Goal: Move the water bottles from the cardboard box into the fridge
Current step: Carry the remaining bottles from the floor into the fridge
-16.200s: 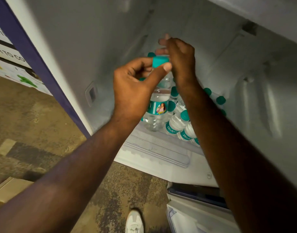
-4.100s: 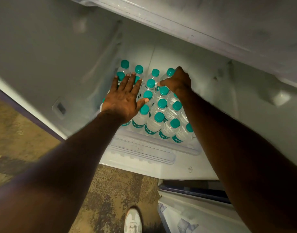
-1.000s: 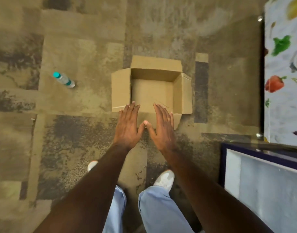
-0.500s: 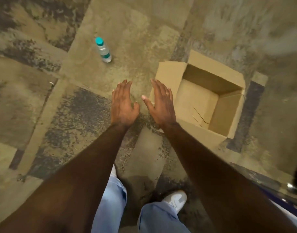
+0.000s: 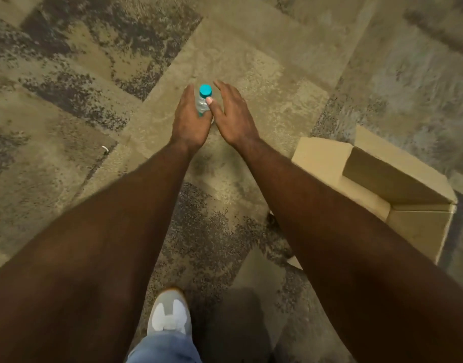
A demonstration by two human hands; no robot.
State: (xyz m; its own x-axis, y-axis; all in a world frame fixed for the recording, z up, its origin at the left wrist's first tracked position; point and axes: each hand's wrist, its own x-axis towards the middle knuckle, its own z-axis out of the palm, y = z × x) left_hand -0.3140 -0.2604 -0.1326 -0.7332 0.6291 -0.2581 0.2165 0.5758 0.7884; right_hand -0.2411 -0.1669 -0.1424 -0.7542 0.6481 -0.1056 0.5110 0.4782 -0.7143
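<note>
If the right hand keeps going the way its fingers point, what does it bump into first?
Probably just the carpet floor. The right hand points forward and down, passing right of the water bottle, though its thumb seems to touch the bottle. The left hand holds it. Depth is unclear.

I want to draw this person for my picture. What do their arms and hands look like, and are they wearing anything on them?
Both arms are bare from hand to upper forearm: no sleeves, gloves, watch, bracelets or rings show on the left hand or the right hand. Lower down you can draw a grey and white shoe and light blue trousers.
</note>
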